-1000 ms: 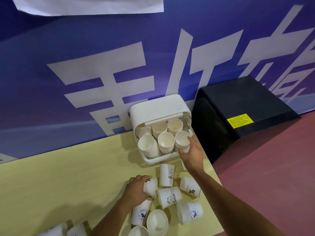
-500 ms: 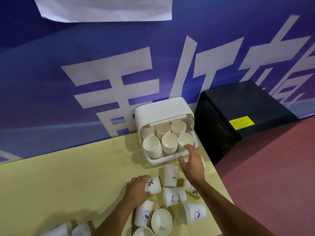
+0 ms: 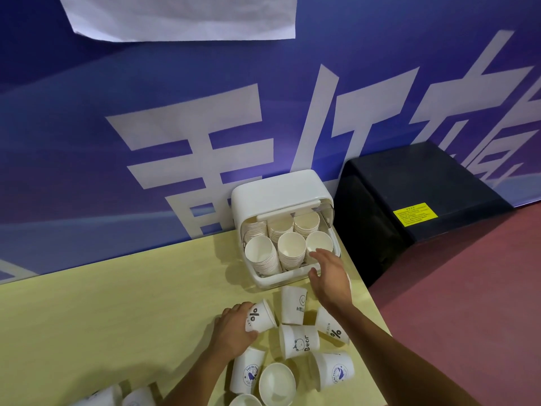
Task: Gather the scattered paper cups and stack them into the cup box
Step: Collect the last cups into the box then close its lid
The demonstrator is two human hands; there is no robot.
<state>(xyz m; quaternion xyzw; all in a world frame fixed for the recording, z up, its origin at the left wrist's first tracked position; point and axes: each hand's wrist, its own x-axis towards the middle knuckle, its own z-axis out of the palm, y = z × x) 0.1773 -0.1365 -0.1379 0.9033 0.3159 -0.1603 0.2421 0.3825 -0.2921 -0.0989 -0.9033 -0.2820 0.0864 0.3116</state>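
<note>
The white cup box (image 3: 281, 191) stands open against the blue wall on the yellow table, holding several stacks of paper cups (image 3: 289, 247). My right hand (image 3: 329, 276) hovers at the box's front right corner, fingers spread and empty, just in front of the rightmost stack (image 3: 319, 243). My left hand (image 3: 234, 329) grips a cup printed with a percent sign (image 3: 260, 316), lying on its side. Several loose printed cups lie between my arms: a "HELLO" cup (image 3: 292, 304), a "Bear" cup (image 3: 298, 341) and others.
A black box (image 3: 415, 200) with a yellow label stands right of the table on the red floor (image 3: 474, 303). The table's right edge (image 3: 363, 291) runs close beside the cup box. More cups (image 3: 123, 395) lie at the bottom left. A white sheet (image 3: 181, 16) hangs on the wall.
My right hand let go of the cup it set on the rightmost stack and drew back toward me, now empty. My left hand kept its grip on the percent-sign cup.
</note>
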